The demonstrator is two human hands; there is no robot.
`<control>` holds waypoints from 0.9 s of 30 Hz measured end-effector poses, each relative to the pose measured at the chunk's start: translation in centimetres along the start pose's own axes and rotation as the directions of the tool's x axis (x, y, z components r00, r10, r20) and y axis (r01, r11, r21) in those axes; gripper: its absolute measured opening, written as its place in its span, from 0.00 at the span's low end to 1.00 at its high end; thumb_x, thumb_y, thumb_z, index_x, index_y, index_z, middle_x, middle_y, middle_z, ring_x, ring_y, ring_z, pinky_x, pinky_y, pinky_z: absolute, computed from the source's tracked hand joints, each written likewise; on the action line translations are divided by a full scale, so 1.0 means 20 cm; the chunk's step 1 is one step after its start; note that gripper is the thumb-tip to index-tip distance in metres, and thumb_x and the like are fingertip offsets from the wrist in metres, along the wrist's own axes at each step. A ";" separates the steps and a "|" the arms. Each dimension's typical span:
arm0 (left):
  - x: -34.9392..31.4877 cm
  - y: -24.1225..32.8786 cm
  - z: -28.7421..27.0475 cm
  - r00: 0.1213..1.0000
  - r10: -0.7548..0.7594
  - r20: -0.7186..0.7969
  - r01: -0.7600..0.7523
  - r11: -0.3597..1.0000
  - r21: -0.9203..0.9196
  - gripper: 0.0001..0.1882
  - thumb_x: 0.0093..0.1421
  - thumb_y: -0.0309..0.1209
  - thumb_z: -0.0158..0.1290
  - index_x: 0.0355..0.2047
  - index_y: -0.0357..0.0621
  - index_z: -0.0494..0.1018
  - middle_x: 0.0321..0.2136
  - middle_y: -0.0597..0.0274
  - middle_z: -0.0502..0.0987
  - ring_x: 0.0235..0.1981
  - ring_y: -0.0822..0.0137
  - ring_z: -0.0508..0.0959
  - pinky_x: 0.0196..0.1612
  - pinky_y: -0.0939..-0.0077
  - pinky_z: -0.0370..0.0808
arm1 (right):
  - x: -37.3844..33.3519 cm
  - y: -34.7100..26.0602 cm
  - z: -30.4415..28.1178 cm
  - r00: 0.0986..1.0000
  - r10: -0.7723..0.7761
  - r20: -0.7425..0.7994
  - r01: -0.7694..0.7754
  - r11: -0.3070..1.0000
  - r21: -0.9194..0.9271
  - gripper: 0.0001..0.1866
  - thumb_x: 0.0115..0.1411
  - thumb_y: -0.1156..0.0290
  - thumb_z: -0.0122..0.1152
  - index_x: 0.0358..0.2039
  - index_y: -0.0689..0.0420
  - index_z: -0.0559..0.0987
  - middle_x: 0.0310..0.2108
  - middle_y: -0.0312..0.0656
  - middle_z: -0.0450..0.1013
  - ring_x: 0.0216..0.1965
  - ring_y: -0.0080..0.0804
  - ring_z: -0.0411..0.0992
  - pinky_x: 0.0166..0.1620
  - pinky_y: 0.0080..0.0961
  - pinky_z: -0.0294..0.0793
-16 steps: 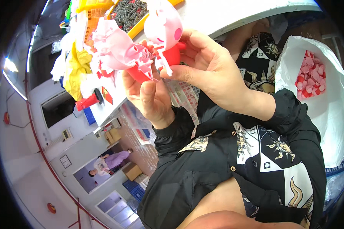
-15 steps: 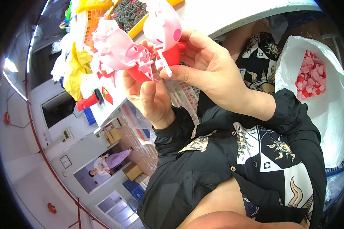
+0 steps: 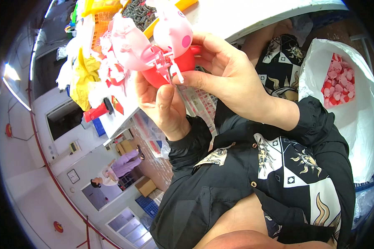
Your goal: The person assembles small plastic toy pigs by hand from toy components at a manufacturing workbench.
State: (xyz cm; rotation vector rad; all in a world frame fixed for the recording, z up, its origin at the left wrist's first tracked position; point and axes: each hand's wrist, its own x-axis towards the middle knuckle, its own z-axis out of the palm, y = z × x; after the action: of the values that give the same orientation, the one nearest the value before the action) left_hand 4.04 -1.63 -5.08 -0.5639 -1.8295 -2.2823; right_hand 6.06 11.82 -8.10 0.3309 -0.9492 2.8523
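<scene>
Two halves of a pink and red plastic pig toy are held up in front of me, over the table's near edge. My left hand (image 3: 167, 108) is closed around the red lower part of the left toy half (image 3: 131, 47), its thumb at the bottom edge. The right toy half (image 3: 169, 34), pink with a darker pink round spot, is gripped by my right hand (image 3: 237, 79) with fingers behind and thumb at its lower edge. Between them shows a pink gear-like part (image 3: 163, 61). A pink peg sticks out by my right thumb. My left fingers are partly hidden behind the toy.
A yellow tray (image 3: 190, 4) of dark screw-like pieces stands behind the toy. Yellow bags (image 3: 84, 79), pink parts and a red tool (image 3: 96, 112) crowd the table's left. At right, a white sack (image 3: 361, 120) holds pink and red pieces. A person (image 3: 110, 172) is in the background.
The two toy halves have come closer together, nearly meeting along the lower red edges. The right half has shifted slightly left. The person in the background has moved.
</scene>
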 end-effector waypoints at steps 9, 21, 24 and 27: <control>-0.01 0.00 0.00 1.000 -0.028 -0.005 0.028 1.000 0.001 0.35 0.51 0.25 0.62 0.59 0.33 0.61 0.52 0.47 0.71 0.52 0.58 0.73 0.56 0.63 0.69 | 0.00 -0.02 0.00 1.000 0.011 -0.008 -0.011 0.999 -0.048 0.30 0.56 0.80 0.63 0.58 0.66 0.62 0.51 0.42 0.67 0.53 0.28 0.68 0.56 0.25 0.69; -0.02 0.04 0.06 0.996 -0.079 0.032 0.070 0.971 0.230 0.30 0.59 0.35 0.57 0.57 0.30 0.63 0.52 0.47 0.71 0.52 0.58 0.73 0.57 0.63 0.67 | 0.02 -0.04 -0.02 0.998 0.019 -0.057 -0.023 0.998 -0.061 0.30 0.52 0.84 0.65 0.56 0.69 0.66 0.49 0.47 0.70 0.49 0.30 0.72 0.54 0.26 0.72; -0.02 0.05 0.07 0.996 -0.082 0.040 0.070 0.966 0.248 0.30 0.60 0.35 0.56 0.57 0.29 0.62 0.52 0.47 0.71 0.52 0.58 0.73 0.57 0.64 0.66 | 0.01 -0.03 -0.02 0.997 -0.028 -0.067 0.022 0.996 -0.088 0.30 0.52 0.85 0.64 0.56 0.70 0.65 0.49 0.48 0.70 0.50 0.32 0.71 0.54 0.27 0.73; -0.01 0.05 0.09 0.993 -0.114 0.044 0.099 0.962 0.254 0.29 0.61 0.34 0.55 0.58 0.29 0.62 0.52 0.47 0.70 0.52 0.58 0.72 0.58 0.64 0.66 | 0.02 -0.03 -0.04 0.996 -0.041 -0.076 0.032 0.993 -0.114 0.30 0.52 0.85 0.64 0.55 0.71 0.65 0.49 0.49 0.70 0.50 0.33 0.71 0.54 0.27 0.73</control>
State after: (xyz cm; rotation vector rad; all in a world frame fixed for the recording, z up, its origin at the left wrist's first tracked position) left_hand 4.94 -0.16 -3.97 -0.5064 -2.1842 -2.0682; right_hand 5.70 12.77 -8.30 0.2208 -1.0717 2.7430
